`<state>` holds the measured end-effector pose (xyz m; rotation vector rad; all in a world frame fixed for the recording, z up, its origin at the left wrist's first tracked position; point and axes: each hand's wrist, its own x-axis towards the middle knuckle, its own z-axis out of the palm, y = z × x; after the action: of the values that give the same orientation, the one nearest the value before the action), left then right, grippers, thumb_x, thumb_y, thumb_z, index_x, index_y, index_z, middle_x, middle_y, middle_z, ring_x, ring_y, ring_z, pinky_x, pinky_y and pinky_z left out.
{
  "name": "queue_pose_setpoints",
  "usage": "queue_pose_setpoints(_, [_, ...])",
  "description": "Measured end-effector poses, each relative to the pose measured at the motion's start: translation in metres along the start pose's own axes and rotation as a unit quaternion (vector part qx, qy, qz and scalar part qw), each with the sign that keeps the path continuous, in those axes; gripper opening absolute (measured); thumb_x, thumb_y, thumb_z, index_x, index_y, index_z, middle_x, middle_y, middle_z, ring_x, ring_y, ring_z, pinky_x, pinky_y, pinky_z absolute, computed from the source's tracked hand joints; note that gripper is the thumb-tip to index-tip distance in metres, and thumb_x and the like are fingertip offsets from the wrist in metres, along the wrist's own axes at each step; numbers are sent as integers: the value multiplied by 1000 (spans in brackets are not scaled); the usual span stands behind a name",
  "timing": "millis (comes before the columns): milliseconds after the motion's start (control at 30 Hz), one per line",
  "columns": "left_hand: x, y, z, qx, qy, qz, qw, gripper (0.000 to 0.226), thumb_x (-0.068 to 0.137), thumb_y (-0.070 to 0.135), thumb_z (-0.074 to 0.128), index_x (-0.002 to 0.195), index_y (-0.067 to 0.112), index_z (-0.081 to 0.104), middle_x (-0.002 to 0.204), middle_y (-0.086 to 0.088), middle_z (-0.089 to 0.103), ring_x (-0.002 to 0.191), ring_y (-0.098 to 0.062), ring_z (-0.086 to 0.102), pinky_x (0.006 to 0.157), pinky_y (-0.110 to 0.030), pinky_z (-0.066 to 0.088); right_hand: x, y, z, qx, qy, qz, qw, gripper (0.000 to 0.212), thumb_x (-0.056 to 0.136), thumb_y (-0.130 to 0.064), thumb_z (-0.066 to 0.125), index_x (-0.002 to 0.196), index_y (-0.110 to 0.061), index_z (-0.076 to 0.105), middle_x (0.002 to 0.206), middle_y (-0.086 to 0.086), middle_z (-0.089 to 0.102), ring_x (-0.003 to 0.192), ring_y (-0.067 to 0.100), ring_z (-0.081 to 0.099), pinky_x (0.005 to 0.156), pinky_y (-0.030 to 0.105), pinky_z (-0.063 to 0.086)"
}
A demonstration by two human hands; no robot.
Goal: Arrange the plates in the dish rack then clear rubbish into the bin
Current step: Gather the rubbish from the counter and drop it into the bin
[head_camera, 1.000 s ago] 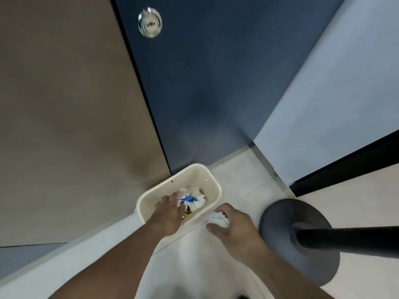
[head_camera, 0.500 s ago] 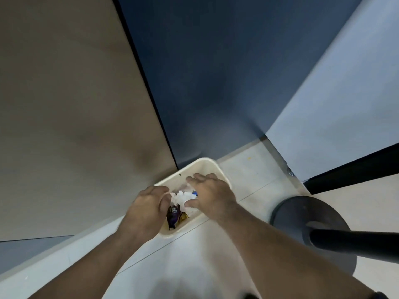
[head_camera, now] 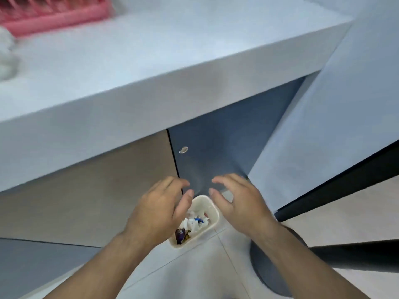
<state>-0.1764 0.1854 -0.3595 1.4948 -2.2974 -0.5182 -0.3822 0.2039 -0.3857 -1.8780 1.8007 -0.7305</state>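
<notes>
A small cream bin [head_camera: 212,209] stands on the floor against the cabinet. Inside it lies rubbish [head_camera: 192,225]: crumpled white paper, a blue scrap and dark wrappers. My left hand [head_camera: 159,210] hovers above the bin's left side with relaxed fingers and holds nothing. My right hand [head_camera: 239,201] hovers above the bin's right side, fingers spread and empty. At the top left a pink dish rack [head_camera: 54,12] sits blurred on the counter.
A pale counter [head_camera: 151,67] juts out above the bin. Below it are a tan cabinet panel [head_camera: 86,197] and a dark blue door [head_camera: 226,152] with a round metal knob [head_camera: 183,149]. A dark round stand base [head_camera: 272,270] with a black pole lies at the right.
Both hands have lifted out of the bin and are empty; the white paper from my right hand now lies inside. The view has risen, bringing the counter and rack into sight.
</notes>
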Motion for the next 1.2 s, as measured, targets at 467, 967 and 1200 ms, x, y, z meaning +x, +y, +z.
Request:
queue_pose_setpoints(467, [-22,97,-226,-11,122,14,992,41,92,55,35,114,29,59,114,16,59,98,-3,55,80,-28,49,8,-169,-199,24,24,-91,995,34,94,-48,51,125,-36,56,115,-33,46,111,-11,40,86,11,36])
queue_pose_setpoints(967, [-68,-51,-332,-20,182,-6,983,23,94,39,46,109,31,61,110,23,56,94,-2,56,82,-28,49,33,-320,-86,-31,-27,-120,992,32,97,-40,47,125,-28,57,115,-22,52,108,-3,44,95,16,36])
queue_pose_setpoints(1200, [-62,-116,-365,-18,191,-2,981,18,93,30,51,107,28,63,106,19,58,91,-3,56,79,-29,50,75,-394,-21,-62,-31,-97,993,40,94,-40,53,130,-23,51,133,-8,49,120,13,44,98,24,37])
